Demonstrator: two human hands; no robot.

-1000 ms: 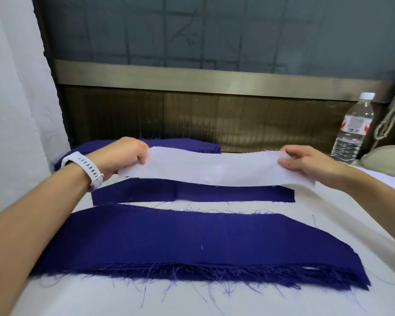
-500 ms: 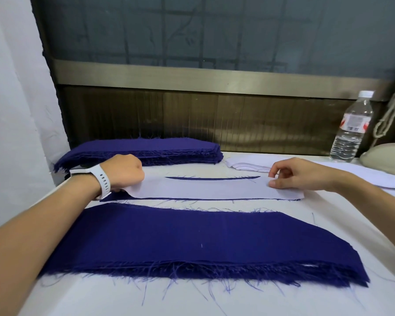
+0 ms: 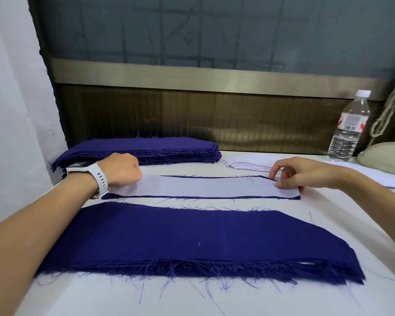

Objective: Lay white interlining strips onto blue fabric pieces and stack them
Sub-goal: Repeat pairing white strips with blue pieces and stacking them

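A white interlining strip lies flat on a narrow blue fabric piece in the middle of the table, with thin blue edges showing along its near and far sides. My left hand, fingers curled, holds the strip's left end down. At the right end, my right hand pinches the strip between thumb and fingers. A wide stack of blue pieces with frayed edges lies nearest me. Another blue stack sits at the back left. A pile of white strips lies at the back, right of centre.
A clear water bottle stands at the back right beside a beige object with a cord. A dark panelled wall closes the table's far edge. White cloth hangs at the left. Loose blue threads trail over the white table near me.
Both hands have lowered the white strip from the air onto the narrow blue piece. It now lies flat and covers most of the blue. My right hand has shifted to the strip's right corner.
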